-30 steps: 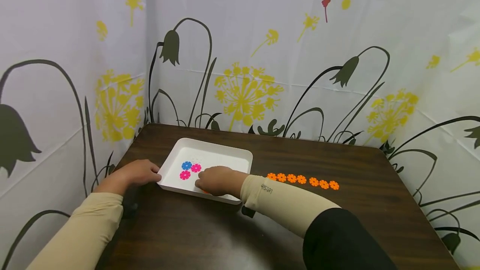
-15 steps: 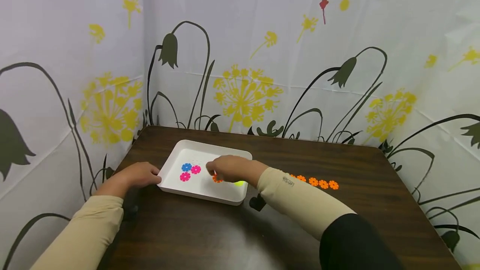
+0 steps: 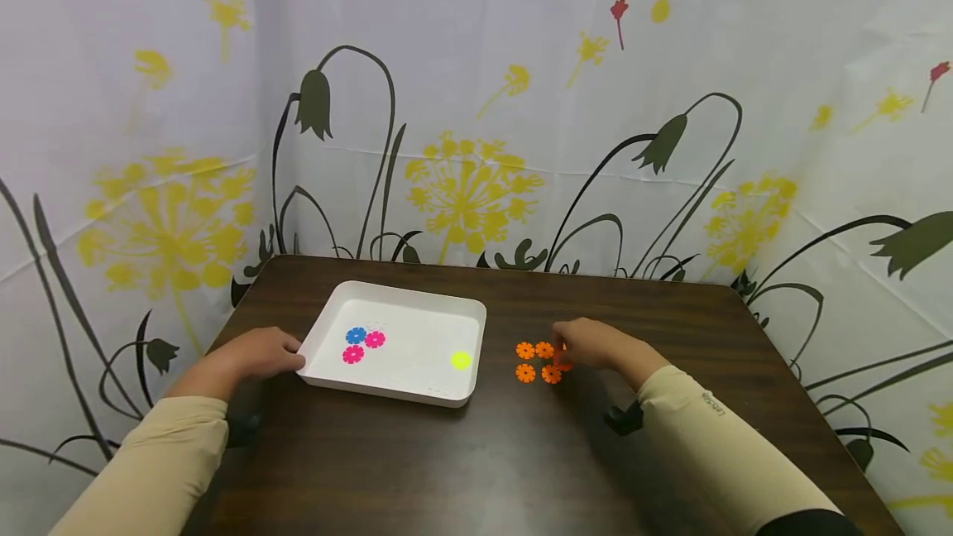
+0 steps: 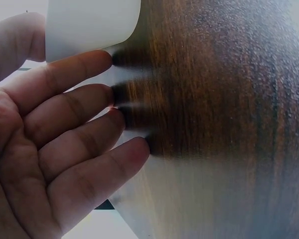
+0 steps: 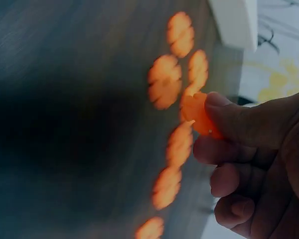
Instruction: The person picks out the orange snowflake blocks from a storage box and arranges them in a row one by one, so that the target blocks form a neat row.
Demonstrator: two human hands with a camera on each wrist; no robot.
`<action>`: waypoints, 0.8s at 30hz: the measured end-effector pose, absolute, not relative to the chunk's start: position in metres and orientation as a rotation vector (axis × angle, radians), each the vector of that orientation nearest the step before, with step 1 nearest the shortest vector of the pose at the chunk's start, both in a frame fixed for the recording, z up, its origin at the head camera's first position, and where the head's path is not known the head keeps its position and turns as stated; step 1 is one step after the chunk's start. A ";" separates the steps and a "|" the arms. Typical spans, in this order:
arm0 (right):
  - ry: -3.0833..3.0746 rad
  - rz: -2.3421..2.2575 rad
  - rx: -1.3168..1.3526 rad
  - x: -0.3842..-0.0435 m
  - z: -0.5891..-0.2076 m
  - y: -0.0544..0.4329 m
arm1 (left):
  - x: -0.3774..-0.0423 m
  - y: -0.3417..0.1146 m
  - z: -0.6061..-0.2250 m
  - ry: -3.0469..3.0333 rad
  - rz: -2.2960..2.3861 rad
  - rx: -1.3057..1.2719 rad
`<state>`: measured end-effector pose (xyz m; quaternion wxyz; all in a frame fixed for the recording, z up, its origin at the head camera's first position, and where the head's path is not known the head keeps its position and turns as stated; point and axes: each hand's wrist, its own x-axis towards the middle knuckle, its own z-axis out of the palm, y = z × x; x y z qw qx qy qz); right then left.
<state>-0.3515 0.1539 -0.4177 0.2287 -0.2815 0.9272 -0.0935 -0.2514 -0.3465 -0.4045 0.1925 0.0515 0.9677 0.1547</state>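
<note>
My left hand point(image 3: 256, 354) holds the near-left corner of a white tray point(image 3: 405, 294), with the thumb and index finger on either side of its wall in the left wrist view. Inside lie one blue flower-shaped disc point(image 3: 356, 336), two pink flower-shaped discs point(image 3: 375, 339) and a bright yellow disc point(image 3: 461, 361). Right of the tray, my right hand point(image 3: 601, 346) pinches an orange flower-shaped disc point(image 5: 197, 113) between thumb and index finger. It is just above several more orange discs point(image 3: 525, 373) on the table; the hand hides part of their row in the head view.
The dark wooden table point(image 3: 417, 470) runs beneath everything. A white curtain point(image 3: 476, 89) printed with flowers stands behind and at both sides. The tray's right wall is close to the nearest orange discs.
My right hand has lifted an orange disc out of the tray and carried it right, over the orange discs on the table. The left hand stays at the tray's corner. The head view has shifted slightly.
</note>
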 end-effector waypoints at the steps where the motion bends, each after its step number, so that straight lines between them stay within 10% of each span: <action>1: 2.560 -0.249 -0.754 -0.351 -0.422 0.159 | -0.251 -0.348 -0.405 2.720 0.440 0.148; 24: 2.715 -0.120 -0.750 -0.334 -0.449 0.170 | -0.250 -0.359 -0.408 2.722 0.472 0.100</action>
